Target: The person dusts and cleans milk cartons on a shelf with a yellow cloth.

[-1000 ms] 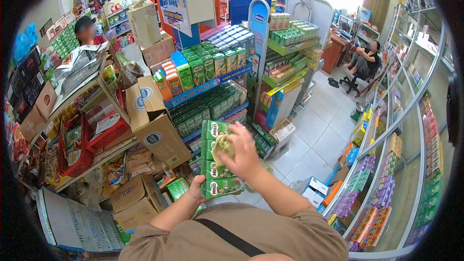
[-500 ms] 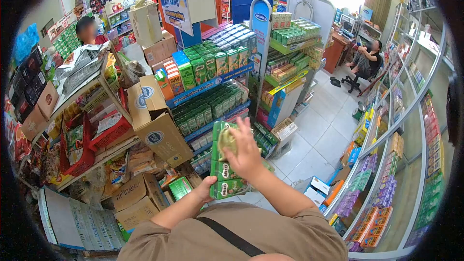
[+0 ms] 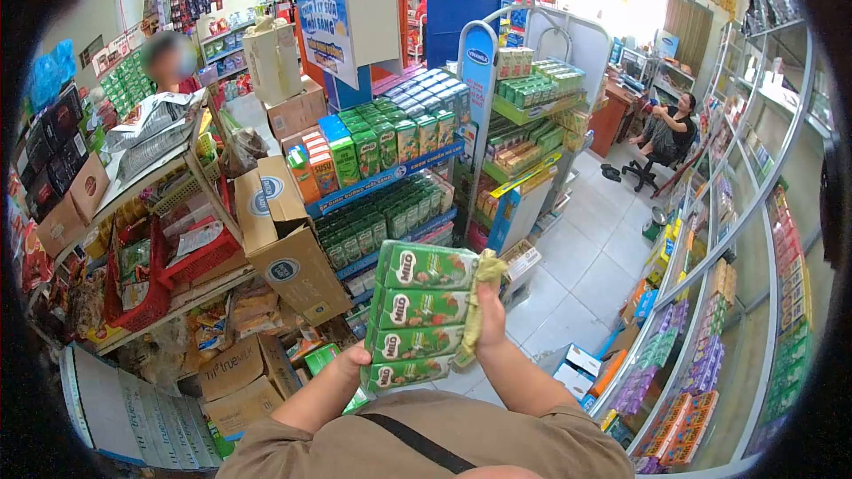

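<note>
A green pack of Milo drink cartons (image 3: 422,309) is held up in front of my chest, several cartons stacked with their printed sides facing me. My left hand (image 3: 344,371) grips its lower left edge, the thumb showing and the other fingers hidden behind. At the right end, my right hand (image 3: 492,319) is closed on a yellowish-green cloth (image 3: 482,293), which touches the ends of the cartons.
A milk display shelf (image 3: 386,177) stands ahead, cardboard boxes (image 3: 297,257) left of it. Red baskets (image 3: 146,302) sit on a left rack. Glass-fronted shelves (image 3: 701,319) curve along the right. One person (image 3: 173,66) stands far left; another (image 3: 673,129) sits back right.
The Milo pack has turned so its carton fronts face me more fully. My right hand and the cloth have moved from the pack's upper face to its right end.
</note>
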The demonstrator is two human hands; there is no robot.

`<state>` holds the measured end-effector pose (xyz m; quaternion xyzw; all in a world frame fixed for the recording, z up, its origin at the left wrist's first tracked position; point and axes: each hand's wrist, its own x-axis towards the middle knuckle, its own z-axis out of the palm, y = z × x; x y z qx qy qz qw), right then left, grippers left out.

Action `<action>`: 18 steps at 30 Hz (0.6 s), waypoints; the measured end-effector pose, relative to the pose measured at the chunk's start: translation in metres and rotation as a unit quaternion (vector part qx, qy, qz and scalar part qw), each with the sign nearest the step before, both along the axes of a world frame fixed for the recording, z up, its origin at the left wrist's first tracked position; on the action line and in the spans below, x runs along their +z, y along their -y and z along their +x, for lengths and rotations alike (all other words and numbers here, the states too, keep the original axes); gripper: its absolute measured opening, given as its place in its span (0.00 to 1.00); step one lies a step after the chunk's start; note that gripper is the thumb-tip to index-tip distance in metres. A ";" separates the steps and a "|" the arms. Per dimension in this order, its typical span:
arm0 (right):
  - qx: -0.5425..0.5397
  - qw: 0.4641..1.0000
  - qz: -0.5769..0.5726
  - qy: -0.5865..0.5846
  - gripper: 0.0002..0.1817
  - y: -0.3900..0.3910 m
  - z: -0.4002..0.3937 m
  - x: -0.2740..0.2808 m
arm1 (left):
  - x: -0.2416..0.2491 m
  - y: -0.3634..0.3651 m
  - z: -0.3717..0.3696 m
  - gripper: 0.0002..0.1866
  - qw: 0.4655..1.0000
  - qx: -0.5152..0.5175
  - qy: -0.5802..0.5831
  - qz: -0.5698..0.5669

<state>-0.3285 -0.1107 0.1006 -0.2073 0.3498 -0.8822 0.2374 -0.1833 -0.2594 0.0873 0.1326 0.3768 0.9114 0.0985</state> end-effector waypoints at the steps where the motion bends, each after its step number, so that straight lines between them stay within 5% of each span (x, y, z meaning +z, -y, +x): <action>1: 0.083 0.994 -0.016 0.072 0.23 -0.010 -0.004 -0.002 | -0.004 0.001 0.002 0.55 1.000 -0.016 -0.003 0.007; 5: 0.209 0.961 -0.055 0.170 0.29 -0.021 0.008 0.002 | -0.017 0.013 0.012 0.53 0.997 -0.078 -0.008 0.028; 6: 0.317 0.921 -0.125 0.189 0.29 -0.023 0.008 0.001 | -0.020 0.017 0.015 0.53 0.995 -0.094 -0.012 0.024; 8: 0.442 0.873 -0.078 0.189 0.32 -0.014 0.006 0.006 | -0.022 0.025 0.021 0.52 0.991 -0.129 -0.038 -0.013; 10: 0.520 0.853 -0.007 0.054 0.36 -0.015 0.011 0.013 | -0.012 0.026 0.021 0.55 0.972 -0.162 -0.118 -0.121; 12: 0.520 0.821 0.093 -0.215 0.41 -0.035 0.018 0.018 | 0.005 0.025 0.016 0.61 0.919 -0.182 -0.241 -0.252; 13: 0.498 0.742 0.051 -0.445 0.42 -0.034 0.008 0.034 | 0.029 0.016 0.018 0.65 0.910 -0.194 -0.230 -0.285; 18: 0.390 0.729 0.089 -0.555 0.43 -0.038 0.010 0.060 | 0.070 0.009 0.012 0.67 0.873 -0.219 -0.238 -0.366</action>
